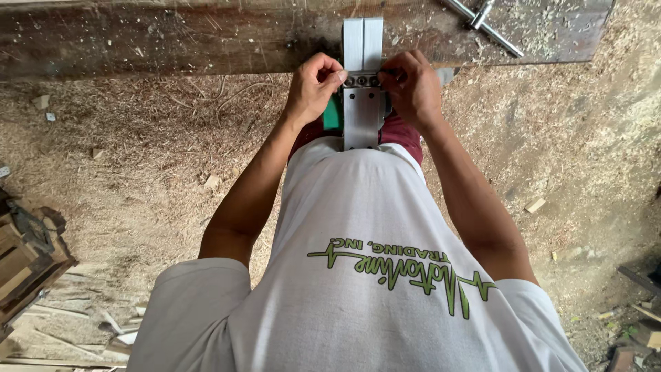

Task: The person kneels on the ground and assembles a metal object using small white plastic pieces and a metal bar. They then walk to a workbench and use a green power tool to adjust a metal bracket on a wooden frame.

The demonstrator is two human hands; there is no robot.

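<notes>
A grey metal planer (362, 103) with a flat sole and a green body lies upside down, propped between my lap and the wooden beam (172, 38). A row of small bolts crosses its blade drum (363, 80). My left hand (315, 86) pinches the left end of that drum with thumb and fingers. From the other side, my right hand (413, 88) grips the right end of the drum, fingers curled on it. Whether a small tool sits in either hand is hidden.
A metal T-shaped socket wrench (484, 22) lies on the beam at the upper right among shavings. Sawdust covers the ground (138, 158) below. Wood offcuts are stacked at the lower left (27, 255), and more scraps lie at the lower right (640, 324).
</notes>
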